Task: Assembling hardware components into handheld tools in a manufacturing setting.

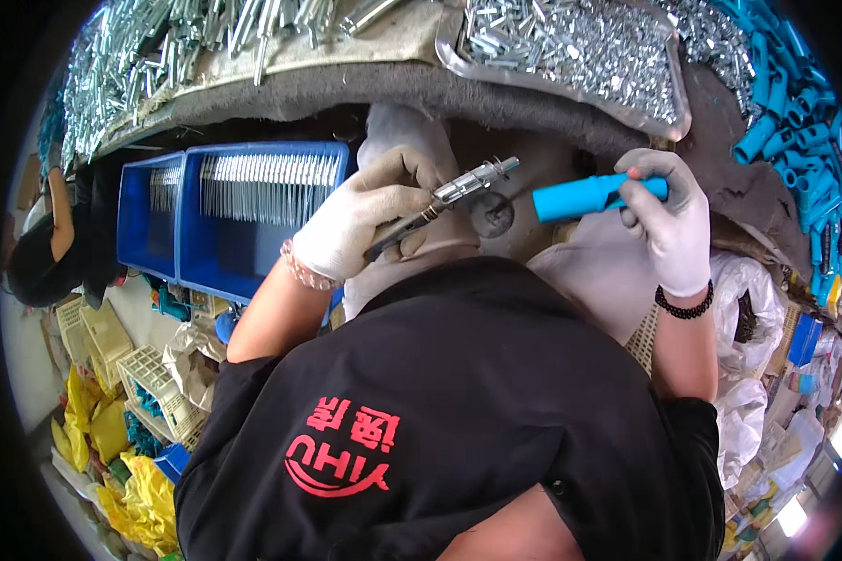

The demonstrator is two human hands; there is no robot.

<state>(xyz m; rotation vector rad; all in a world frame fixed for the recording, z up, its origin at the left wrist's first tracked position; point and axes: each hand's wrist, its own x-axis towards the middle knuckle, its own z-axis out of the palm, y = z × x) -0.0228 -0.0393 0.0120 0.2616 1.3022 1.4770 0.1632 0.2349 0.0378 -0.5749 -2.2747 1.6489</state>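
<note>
My left hand (360, 220), gloved in white, is closed around a metal bolt (468, 184), thumb and fingers pinching its shank so the threaded tip points right and a little up. My right hand (669, 220), also gloved, pinches the far end of a blue tube (594, 196) between thumb and fingertips, its open mouth facing the bolt tip. The two are near each other but not touching; a gap shows between tip and mouth, in front of my chest and just below the table (533, 107) edge. To do this well, I judge I should keep both pieces on one line, hold the bolt steady and bring the tube straight on, not at an angle, so the mouth does not catch on the thread. Gripping the tube at its back end leaves the front free, which seems right. On the table above lie a metal tray (571, 47) heaped with small silver parts, a spread of long silver bolts (159, 56) at the left, and a pile of blue tubes (795, 103) at the right. Below the table on my left stand blue crates (225, 210) with rows of silver pins (267, 182) hanging inside. Lower left there are pale plastic baskets (112, 351) and yellow bags (136, 486); lower right, white bags (748, 299) and a small blue box (805, 338). Any labels there are too small for me to make out.
</note>
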